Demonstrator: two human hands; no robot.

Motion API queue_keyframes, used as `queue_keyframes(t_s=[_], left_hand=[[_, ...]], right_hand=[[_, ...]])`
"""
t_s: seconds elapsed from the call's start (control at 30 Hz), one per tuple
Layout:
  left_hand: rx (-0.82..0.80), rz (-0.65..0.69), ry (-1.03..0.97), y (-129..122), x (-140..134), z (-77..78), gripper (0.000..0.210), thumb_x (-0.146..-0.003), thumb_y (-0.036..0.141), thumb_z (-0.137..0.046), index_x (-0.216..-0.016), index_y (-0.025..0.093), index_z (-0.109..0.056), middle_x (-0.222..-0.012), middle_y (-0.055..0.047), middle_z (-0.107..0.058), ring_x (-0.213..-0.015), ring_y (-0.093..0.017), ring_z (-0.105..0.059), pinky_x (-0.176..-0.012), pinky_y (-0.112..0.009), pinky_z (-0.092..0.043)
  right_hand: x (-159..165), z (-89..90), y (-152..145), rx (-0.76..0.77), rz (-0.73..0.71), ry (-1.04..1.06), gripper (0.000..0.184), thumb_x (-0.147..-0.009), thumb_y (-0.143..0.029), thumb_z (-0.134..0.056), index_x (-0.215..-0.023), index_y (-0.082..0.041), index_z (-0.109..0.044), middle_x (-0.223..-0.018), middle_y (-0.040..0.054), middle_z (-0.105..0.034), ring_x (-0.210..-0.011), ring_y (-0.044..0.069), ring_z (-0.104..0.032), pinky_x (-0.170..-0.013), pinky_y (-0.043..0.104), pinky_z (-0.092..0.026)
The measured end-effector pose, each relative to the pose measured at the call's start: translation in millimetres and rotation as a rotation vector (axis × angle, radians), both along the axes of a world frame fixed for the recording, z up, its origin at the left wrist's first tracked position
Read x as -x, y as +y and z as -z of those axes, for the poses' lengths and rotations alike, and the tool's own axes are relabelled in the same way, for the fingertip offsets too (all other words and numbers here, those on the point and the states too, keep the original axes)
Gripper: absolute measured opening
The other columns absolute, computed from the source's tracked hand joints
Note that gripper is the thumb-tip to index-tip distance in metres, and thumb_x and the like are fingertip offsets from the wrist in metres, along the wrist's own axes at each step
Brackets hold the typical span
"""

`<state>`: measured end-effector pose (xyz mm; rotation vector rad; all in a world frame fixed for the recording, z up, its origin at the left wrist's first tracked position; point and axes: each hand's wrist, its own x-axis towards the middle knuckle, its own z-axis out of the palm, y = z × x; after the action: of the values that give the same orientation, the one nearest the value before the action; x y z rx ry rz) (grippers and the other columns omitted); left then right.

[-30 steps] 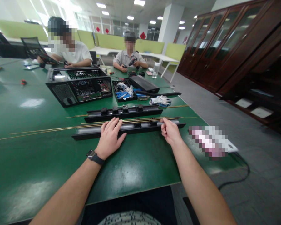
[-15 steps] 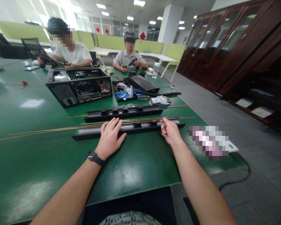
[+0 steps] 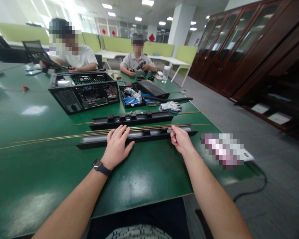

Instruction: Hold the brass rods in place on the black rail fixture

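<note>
My left hand [image 3: 118,142] lies open, fingers spread, over the nearer long black channel [image 3: 137,135] and the thin gold-coloured rods [image 3: 144,128] along it. A dark watch is on that wrist. Near the channel's right end is my right hand [image 3: 180,138], its thumb and index finger pinched at the rods and its other fingers curled. What exactly sits between those fingertips is too small to make out. Parallel behind lies a second black channel [image 3: 132,120] with several dark blocks in it. Long rods stick out past the channels on both sides.
Behind stand an opened computer case [image 3: 87,94], a black tray [image 3: 132,96] with gloves, a dark flat box [image 3: 153,89] and a white glove [image 3: 170,106]. Two people sit across the green table [image 3: 52,172]. A blurred item [image 3: 221,151] lies right, near the table edge and a cable.
My right hand has shifted very slightly left along the rods. The left hand stays where it was, and the channels have not visibly moved.
</note>
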<state>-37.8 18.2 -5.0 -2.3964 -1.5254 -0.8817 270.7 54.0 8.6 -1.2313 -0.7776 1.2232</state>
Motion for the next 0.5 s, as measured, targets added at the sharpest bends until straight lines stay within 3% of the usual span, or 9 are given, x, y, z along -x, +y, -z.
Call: queue_keyframes(t_s=[0.3, 0.5], left_hand=[[0.012, 0.006, -0.015, 0.7, 0.1, 0.7, 0.058, -0.099, 0.042, -0.053, -0.152, 0.021, -0.047, -0.156, -0.015, -0.052, -0.150, -0.032, -0.041, -0.122, -0.053, -0.027], [0.013, -0.001, -0.007, -0.2, -0.3, -0.6, 0.058, -0.099, 0.042, -0.053, -0.153, 0.022, -0.047, -0.155, -0.015, -0.052, -0.149, -0.033, -0.042, -0.121, -0.055, -0.027]], right_hand=[[-0.8, -0.5, 0.7, -0.004, 0.067, 0.009, 0.032, -0.087, -0.049, -0.074, -0.088, -0.019, -0.062, -0.050, -0.0062, -0.052, -0.032, 0.005, -0.034, -0.029, 0.016, -0.019], [-0.6, -1.5, -0.7, -0.010, -0.002, -0.005, 0.034, -0.084, -0.049, -0.078, -0.088, -0.019, -0.063, -0.051, -0.0058, -0.053, -0.032, 0.005, -0.035, -0.029, 0.015, -0.019]])
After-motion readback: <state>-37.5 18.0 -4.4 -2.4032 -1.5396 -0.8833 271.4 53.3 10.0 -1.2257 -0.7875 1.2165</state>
